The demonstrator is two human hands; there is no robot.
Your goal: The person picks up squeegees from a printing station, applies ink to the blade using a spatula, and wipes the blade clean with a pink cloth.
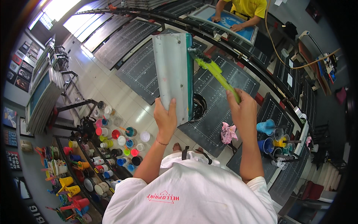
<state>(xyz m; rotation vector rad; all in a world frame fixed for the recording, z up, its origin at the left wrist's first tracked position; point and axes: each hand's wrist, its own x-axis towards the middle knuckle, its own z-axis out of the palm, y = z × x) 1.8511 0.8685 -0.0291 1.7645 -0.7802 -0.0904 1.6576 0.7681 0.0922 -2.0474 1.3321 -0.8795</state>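
My left hand (pixel 165 117) grips the lower end of a wide screen-printing squeegee (pixel 169 74), held upright, with a grey metal holder and a green blade along its right edge. In my right hand (pixel 243 112) is a yellow-green spatula (pixel 220 75), pinched at its lower end and slanting up to the left. Black ink coats the spatula's tip, which is at the blade's upper part; whether it touches cannot be made out. Partly hidden behind the squeegee, an open tub (pixel 200 107) with black ink inside sits on a dark printing board (pixel 214 130).
A crumpled pink cloth (pixel 228 133) lies right of the tub. Blue cups (pixel 265 145) stand further right. Many ink pots (pixel 122 140) crowd the lower left, below stacked screens (pixel 46 99). Across the rail, a person in yellow (pixel 249 7) leans over a blue screen (pixel 233 23).
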